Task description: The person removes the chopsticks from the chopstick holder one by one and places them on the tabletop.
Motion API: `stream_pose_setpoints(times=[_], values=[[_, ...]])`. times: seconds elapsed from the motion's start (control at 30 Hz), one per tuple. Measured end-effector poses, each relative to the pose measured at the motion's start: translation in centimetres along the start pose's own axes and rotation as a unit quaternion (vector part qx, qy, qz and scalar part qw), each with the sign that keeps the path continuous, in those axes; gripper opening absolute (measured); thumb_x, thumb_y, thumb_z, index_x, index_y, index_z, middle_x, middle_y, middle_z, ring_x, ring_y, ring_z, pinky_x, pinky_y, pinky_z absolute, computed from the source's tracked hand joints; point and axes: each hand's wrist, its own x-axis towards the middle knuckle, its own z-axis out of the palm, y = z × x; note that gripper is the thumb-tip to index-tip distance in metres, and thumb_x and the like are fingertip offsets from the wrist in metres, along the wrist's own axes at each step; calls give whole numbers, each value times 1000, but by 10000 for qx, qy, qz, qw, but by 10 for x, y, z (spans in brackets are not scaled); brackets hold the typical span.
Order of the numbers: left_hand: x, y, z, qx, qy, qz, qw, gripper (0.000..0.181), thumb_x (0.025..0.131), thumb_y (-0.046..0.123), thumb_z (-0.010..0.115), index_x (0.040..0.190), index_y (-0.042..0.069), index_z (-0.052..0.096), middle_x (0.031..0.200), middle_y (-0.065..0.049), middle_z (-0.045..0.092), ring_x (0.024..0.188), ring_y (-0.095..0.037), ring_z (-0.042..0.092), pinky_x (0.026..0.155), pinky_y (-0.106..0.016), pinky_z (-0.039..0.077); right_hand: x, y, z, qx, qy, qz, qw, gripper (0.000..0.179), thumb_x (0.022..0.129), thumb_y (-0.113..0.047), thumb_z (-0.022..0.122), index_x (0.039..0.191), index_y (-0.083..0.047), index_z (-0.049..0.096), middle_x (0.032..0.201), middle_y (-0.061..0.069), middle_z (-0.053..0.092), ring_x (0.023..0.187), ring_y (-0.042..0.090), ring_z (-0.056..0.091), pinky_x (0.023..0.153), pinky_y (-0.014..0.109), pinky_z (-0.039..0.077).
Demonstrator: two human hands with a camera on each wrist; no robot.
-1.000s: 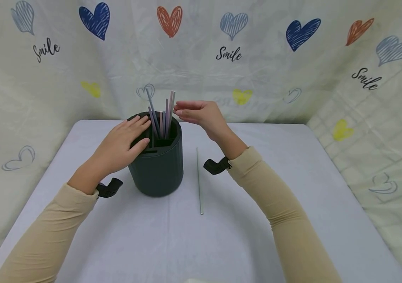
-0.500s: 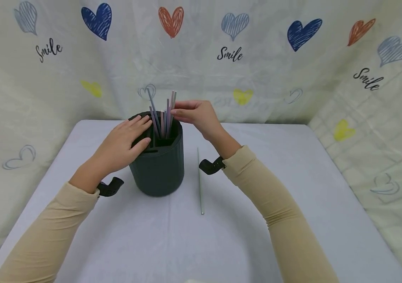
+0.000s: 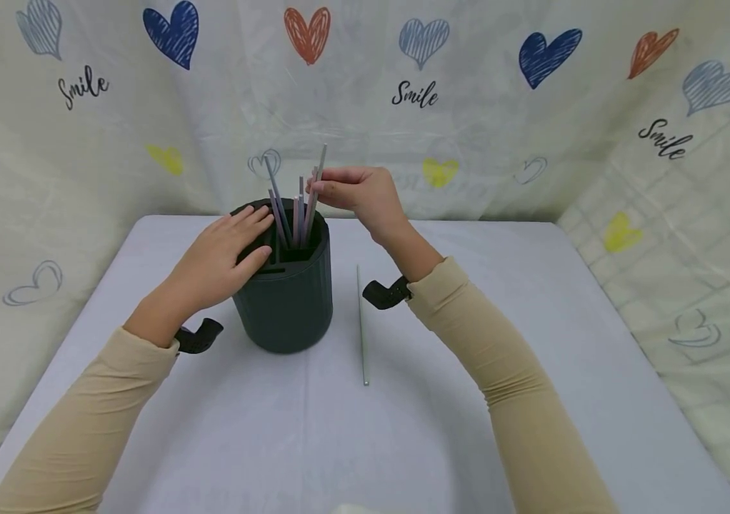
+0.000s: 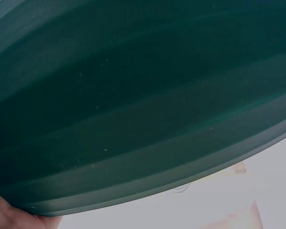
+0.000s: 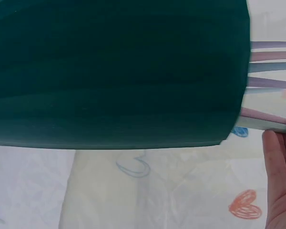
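A dark green utensil holder with divided compartments stands upright on the table. My left hand rests across its top at the left, fingers and thumb extended over the rim. Several thin purple, blue and pink chopsticks lean in the right compartment. At the holder's far right, my right hand pinches a pale green chopstick between thumb and fingers. Its top pokes above the others, while its lower end is hidden inside. A pink chopstick lies close beside it. Another pale green chopstick lies right of the holder.
A white cloth covers the table. Behind it and at the sides hangs a pale curtain printed with hearts and words. Each wrist carries a small black camera mount.
My right hand has moved in to the chopsticks and its fingers have come together on one. That chopstick now stands higher than before. The left hand has stayed in place.
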Motion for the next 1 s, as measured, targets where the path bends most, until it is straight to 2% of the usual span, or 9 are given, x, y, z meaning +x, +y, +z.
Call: stream_pose_setpoints(times=[0.43,0.7,1.0], values=[[-1,0,0,-18,26,-13,10000,58,106,33,41,157,7,30,165,-11,24,155,-32,15,127,-53,11,-6,-33,-7,196,152,-506,9984,24,88,-3,72,110,6,74,97,7,78,92,18,76,93,34,59],[-1,2,-1,-45,-6,21,10000,58,106,34,39,157,8,28,166,-11,23,155,-32,15,127,-54,11,-14,-53,-13,347,246,-858,9954,21,86,0,73,107,6,75,90,5,78,90,19,76,92,34,59],[-1,1,-1,-37,0,21,10000,58,106,34,39,157,9,28,166,-10,23,156,-32,15,127,-53,11,-27,-81,-23,930,493,-1314,9857,19,86,6,70,104,7,75,90,9,77,87,22,77,86,32,60]])
